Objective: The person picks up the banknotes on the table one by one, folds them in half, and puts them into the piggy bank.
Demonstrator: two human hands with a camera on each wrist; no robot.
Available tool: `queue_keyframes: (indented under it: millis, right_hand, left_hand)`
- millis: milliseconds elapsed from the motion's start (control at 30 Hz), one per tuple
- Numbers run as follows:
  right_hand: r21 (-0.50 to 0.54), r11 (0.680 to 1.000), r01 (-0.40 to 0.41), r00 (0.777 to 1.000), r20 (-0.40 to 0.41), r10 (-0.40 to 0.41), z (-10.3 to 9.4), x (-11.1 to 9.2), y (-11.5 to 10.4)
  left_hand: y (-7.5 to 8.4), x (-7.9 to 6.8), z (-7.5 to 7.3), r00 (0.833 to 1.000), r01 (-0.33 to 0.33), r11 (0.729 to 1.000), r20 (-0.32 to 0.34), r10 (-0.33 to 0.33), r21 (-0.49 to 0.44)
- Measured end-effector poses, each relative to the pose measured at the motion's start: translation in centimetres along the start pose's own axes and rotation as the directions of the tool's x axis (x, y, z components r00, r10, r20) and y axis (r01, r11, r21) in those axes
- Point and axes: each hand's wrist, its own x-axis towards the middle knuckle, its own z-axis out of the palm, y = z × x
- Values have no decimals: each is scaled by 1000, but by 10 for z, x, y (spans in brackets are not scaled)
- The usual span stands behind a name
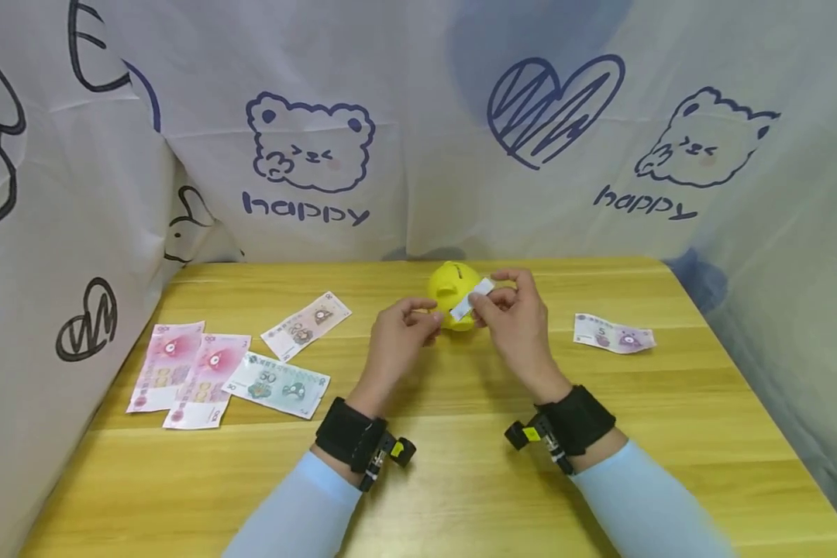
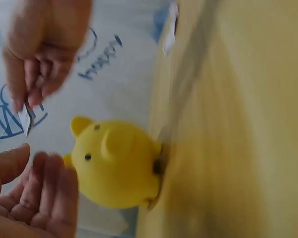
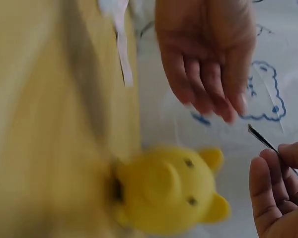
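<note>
A yellow piggy bank (image 1: 449, 275) stands on the table, its snout toward me in both wrist views. Over it, my right hand (image 1: 521, 332) pinches a folded banknote (image 1: 473, 300) between thumb and fingers. The note shows as a narrow white strip, and edge-on as a thin dark line in the right wrist view. My left hand (image 1: 399, 341) is at the left of the pig, fingers loosely bent and thumb apart, with nothing in it. In the left wrist view the left fingertips (image 2: 39, 161) are below the note's lower end, with a gap between.
Two pink 100 notes (image 1: 208, 380) overlap at the left, beside a green 50 note (image 1: 277, 386) and a brownish note (image 1: 307, 325). A purple 5 note (image 1: 614, 333) lies at the right. A printed white cloth (image 1: 432, 170) hangs behind the wooden table (image 1: 453, 465).
</note>
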Motion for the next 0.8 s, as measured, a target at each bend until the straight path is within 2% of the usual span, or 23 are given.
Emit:
queue_keyframes:
  millis: [67, 167, 267, 367, 433, 533, 667, 800]
  right_hand:
    - [-157, 986, 60, 998, -26, -65, -7, 15, -3]
    - [-339, 934, 112, 991, -28, -130, -12, 38, -7]
    - [-445, 885, 134, 989, 5, -147, -12, 57, -8]
    - [-505, 851, 146, 989, 49, -140, -5, 70, -7]
    - [-535, 829, 165, 986, 80, -144, 0, 76, -5]
    - [-568, 803, 182, 983, 123, -135, 7, 84, -3]
    - [-611, 772, 173, 983, 156, -97, 11, 94, -1]
    - [-638, 755, 151, 985, 165, -58, 17, 104, 1]
  left_hand:
    - [4, 13, 2, 997, -56, 983, -34, 63, 177]
    - [12, 33, 6, 993, -97, 913, -24, 116, 397]
    - [15, 52, 13, 988, -148, 832, 49, 144, 535]
    - [15, 66, 18, 985, -172, 786, 116, 127, 594]
    - [13, 71, 20, 983, -178, 780, 147, 111, 600]
    - [13, 75, 22, 982, -170, 790, 166, 89, 589]
    - [12, 77, 25, 978, -187, 813, 186, 98, 552]
    - [9, 78, 26, 977, -183, 834, 190, 96, 520]
